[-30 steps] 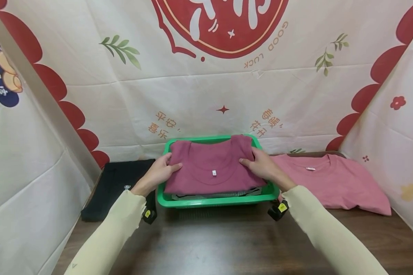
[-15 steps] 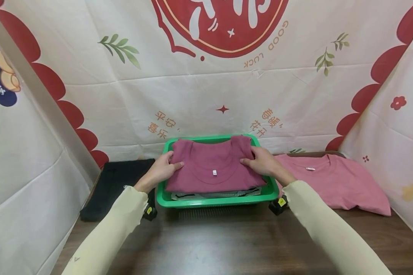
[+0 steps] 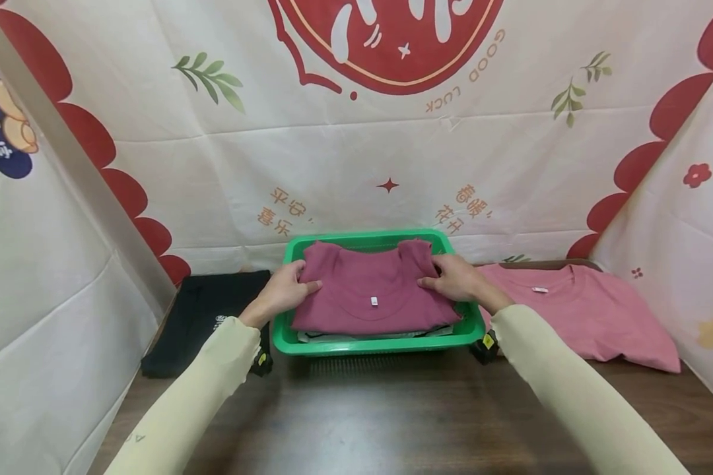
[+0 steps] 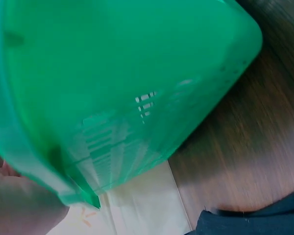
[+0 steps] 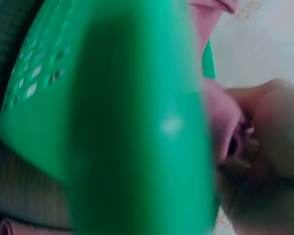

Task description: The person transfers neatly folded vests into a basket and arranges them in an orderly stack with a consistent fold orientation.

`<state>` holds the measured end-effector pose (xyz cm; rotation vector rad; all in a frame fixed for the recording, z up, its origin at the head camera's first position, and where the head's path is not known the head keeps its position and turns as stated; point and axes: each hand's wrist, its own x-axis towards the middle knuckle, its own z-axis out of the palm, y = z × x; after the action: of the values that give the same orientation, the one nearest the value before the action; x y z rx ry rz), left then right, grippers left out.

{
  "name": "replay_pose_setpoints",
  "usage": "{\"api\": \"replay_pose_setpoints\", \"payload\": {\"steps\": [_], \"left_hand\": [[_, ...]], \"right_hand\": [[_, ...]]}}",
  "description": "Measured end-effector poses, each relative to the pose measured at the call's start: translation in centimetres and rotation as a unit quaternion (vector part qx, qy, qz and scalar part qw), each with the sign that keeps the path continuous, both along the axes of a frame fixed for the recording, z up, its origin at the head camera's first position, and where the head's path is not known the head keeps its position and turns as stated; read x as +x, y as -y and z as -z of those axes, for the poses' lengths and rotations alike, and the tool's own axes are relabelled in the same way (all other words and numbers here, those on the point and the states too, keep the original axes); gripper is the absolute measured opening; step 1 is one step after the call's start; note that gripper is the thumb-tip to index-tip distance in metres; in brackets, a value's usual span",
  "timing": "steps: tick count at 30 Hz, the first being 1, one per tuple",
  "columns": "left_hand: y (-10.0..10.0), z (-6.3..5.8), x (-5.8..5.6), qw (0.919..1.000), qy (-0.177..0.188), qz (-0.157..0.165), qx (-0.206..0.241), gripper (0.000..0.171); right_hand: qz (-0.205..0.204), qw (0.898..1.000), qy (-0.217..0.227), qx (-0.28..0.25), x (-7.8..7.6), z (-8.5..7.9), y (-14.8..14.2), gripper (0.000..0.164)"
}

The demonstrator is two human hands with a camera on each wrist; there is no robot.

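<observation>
A folded mauve T-shirt (image 3: 365, 290) with a small white neck label lies over the green plastic basket (image 3: 377, 346), its lower part inside the rim. My left hand (image 3: 282, 290) pinches the shirt's left edge, thumb on top. On the opposite edge my right hand (image 3: 454, 280) holds the cloth the same way. Beneath the shirt a strip of pale folded cloth (image 3: 333, 337) shows along the front of the basket. In the right wrist view the fingers grip a rolled fold of the mauve shirt (image 5: 220, 117) beside the rim. The left wrist view shows mostly the basket's side wall (image 4: 122, 73).
Left of the basket lies a folded black garment (image 3: 202, 316) on the brown wooden table (image 3: 356, 415). A pink T-shirt (image 3: 582, 316) is spread on the right side. Behind everything hangs a printed cloth backdrop (image 3: 344, 165), with more cloth at both sides.
The mauve shirt has sunk slightly lower into the basket, both hands holding its edges throughout. More of the basket's back wall shows above the collar.
</observation>
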<state>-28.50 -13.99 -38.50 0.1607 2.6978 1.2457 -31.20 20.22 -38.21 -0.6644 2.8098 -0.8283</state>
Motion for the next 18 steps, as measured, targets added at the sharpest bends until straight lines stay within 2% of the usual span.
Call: {"api": "replay_pose_setpoints", "payload": {"steps": [7, 18], "left_hand": [[-0.16, 0.19, -0.35, 0.9982, -0.04, 0.021, -0.038, 0.024], [-0.16, 0.49, -0.13, 0.9969, -0.053, 0.028, -0.05, 0.025]], "right_hand": [[-0.016, 1.0, 0.011, 0.014, -0.64, 0.12, -0.63, 0.016], [-0.033, 0.999, -0.003, 0.031, -0.83, 0.32, -0.49, 0.016]]}}
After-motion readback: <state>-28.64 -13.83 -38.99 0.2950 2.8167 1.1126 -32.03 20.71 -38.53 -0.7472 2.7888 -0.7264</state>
